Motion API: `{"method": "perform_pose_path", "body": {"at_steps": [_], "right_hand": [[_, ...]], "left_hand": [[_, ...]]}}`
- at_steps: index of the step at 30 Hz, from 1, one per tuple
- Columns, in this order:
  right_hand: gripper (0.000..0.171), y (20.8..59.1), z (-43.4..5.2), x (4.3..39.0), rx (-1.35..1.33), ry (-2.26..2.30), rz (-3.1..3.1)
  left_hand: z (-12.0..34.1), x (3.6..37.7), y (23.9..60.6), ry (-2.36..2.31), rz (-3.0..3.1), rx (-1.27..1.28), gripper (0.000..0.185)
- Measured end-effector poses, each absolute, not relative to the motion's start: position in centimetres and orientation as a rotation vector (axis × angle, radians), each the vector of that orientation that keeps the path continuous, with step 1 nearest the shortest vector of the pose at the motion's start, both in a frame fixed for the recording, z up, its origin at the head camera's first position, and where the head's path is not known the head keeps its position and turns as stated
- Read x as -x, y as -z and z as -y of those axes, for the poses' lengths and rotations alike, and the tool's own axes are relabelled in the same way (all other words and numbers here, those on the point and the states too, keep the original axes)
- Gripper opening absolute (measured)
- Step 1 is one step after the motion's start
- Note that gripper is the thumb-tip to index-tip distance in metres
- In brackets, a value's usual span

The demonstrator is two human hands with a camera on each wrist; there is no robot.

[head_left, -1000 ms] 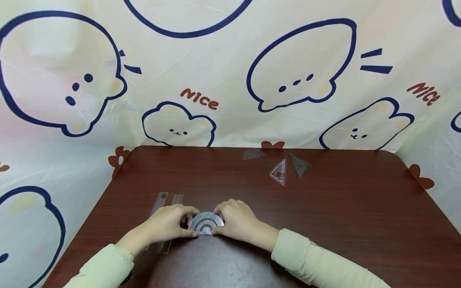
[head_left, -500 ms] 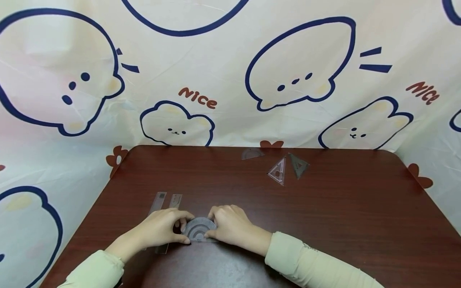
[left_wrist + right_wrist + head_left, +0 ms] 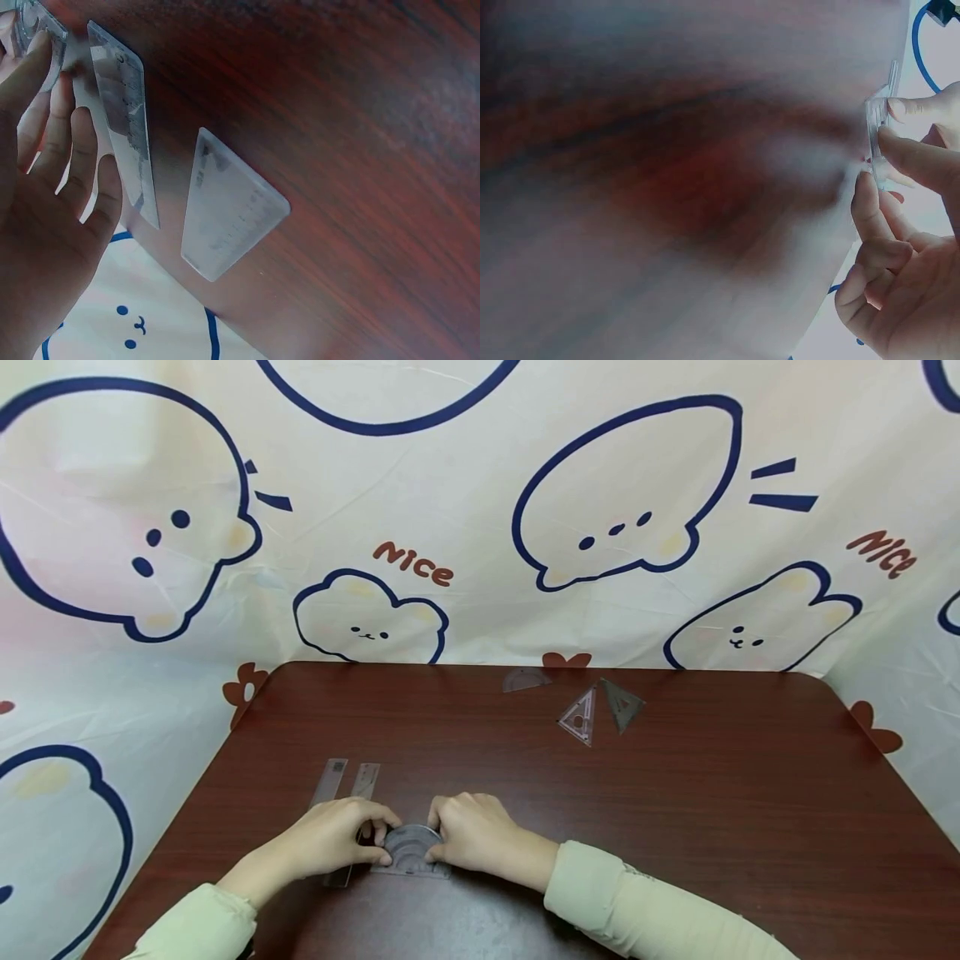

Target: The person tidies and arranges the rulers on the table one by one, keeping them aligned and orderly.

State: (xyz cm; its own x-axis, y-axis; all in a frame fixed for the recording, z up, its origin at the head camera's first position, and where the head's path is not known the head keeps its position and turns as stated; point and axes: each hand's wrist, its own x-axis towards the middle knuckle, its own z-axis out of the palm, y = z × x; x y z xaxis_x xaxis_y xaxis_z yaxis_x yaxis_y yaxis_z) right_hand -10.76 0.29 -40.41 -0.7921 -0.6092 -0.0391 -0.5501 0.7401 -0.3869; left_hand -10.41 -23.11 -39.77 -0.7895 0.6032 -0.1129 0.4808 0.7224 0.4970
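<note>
Protractor [image 3: 412, 850] between hands [image 3: 476, 835] points its arc forward, long edge apparently crosswise.

Pale glare marks the tabletop [image 3: 427, 922], which blurs heavily in the right wrist view.

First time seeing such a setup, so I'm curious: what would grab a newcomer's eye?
Probably the cartoon-printed backdrop behind the brown table, with its big blue outlines. Next, low in the head view, the left hand and right hand grip a clear protractor between them. Farther back lie two triangular set squares.
</note>
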Motion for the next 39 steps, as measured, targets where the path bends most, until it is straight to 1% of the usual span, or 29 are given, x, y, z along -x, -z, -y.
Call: {"method": "perform_pose_path", "body": {"at_steps": [9,39], "right_hand": [[0.031,40.37,0.21,11.23,0.972,0.485,-2.744],[0.032,40.53,0.27,11.01,0.947,0.449,-2.739]], "left_hand": [[23.53,10.14,39.71,-0.614,-2.730,-0.864,0.033],[23.50,9.84,39.90,-0.570,-2.766,-0.884,0.034]]}}
